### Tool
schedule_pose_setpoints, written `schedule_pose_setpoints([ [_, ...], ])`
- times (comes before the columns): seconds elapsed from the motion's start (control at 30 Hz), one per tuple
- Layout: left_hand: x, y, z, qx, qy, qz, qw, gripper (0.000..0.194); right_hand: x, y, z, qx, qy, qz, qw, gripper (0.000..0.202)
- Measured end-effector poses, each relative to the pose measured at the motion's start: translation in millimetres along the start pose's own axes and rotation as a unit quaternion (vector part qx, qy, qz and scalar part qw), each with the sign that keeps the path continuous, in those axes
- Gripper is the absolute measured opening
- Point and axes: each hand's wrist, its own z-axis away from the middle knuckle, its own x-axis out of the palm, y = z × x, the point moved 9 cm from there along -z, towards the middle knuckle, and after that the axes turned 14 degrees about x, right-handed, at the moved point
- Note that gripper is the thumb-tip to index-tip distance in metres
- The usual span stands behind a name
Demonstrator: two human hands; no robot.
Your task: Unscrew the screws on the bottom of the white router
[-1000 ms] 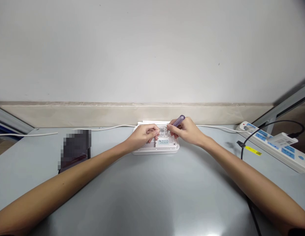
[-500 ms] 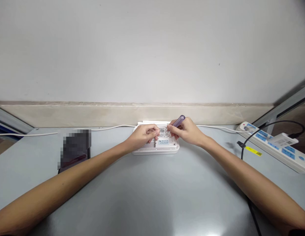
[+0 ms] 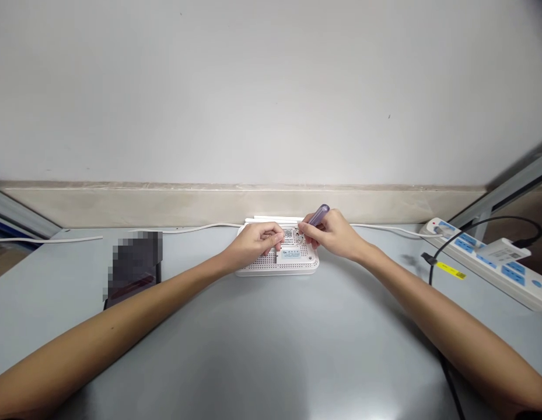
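A white router-like box [image 3: 277,270] with rows of small holes and printed labels lies on the grey table, white antennas along its far side. My right hand [image 3: 327,230] is closed round a screwdriver [image 3: 319,215] with a purple, see-through handle, tilted over the right part of the box. Its tip is too small to make out clearly. My left hand [image 3: 258,240] rests over the left part of the box, thumb and fingers pinched together near the label; what they pinch, if anything, is too small to see.
A dark device [image 3: 135,289], partly pixelated, lies on the left of the table [image 3: 253,350]. On the right is a white power strip [image 3: 485,259] with an adapter [image 3: 503,252] and a black cable with a yellow tag [image 3: 449,270]. The wall stands behind.
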Motion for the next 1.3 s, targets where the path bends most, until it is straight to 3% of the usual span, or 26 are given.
schedule_pose_setpoints([
  [0.57, -0.5, -1.5, 1.3, -0.005, 0.000, -0.006, 1.000, 0.031, -13.7, 2.1, 0.5, 0.027, 0.022, -0.016, 0.999, 0.029],
  [1.3, 0.0, -2.2, 0.1, -0.005, 0.002, 0.000, 1.000, 0.030, -13.9, 5.7, 1.2, 0.033, 0.027, 0.016, 0.999, 0.029],
])
